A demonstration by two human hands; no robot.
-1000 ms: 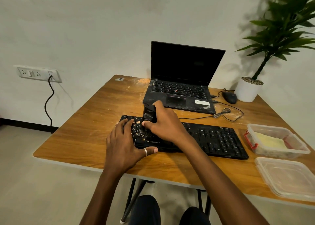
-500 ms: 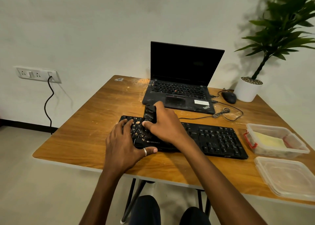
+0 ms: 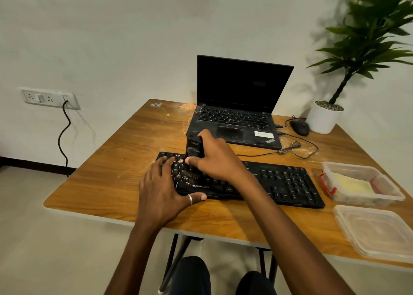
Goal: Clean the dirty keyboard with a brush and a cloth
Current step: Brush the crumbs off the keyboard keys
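Gripping brush [image 3: 194, 148], R hand [image 3: 218, 163], L hand [image 3: 159, 187] on kbd [image 3: 283, 180]

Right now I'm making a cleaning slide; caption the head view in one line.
Right hand grips a black brush on the crumb-dotted keyboard while the left hand rests on its left end.

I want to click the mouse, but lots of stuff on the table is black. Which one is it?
Start at the wooden table and look to its far right corner, where the white plant pot stands. The mouse sits just left of the pot, right of the open laptop. It is the only small, rounded black thing there, with no keys.
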